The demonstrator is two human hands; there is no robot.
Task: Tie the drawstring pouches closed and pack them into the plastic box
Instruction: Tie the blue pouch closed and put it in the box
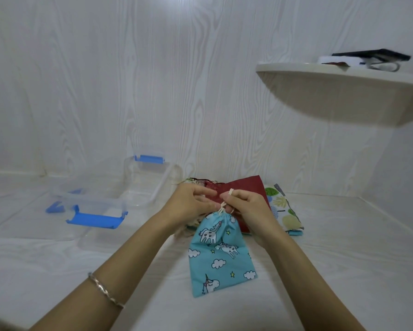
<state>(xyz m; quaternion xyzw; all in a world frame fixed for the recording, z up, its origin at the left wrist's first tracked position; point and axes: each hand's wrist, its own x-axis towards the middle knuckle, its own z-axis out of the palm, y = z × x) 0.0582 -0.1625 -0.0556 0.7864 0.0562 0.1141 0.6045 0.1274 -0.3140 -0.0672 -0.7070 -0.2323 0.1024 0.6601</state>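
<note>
A light-blue unicorn-print pouch [221, 256] lies on the white surface, its neck gathered tight. My left hand [192, 203] and my right hand [246, 206] meet just above the neck, and each pinches the cream drawstring [224, 204]. The cord end sticks up between my right fingertips. Behind my hands lies a pile of other pouches, with a dark red one [248, 189] on top and a white leaf-print one [284, 209] at the right. The clear plastic box [150, 182] stands open at the left, with blue clips.
The box's clear lid [93, 206] with blue clips lies left of the box. A curved white shelf [344, 75] juts from the right wall and carries dark and white items. White panelled walls close in the back and right.
</note>
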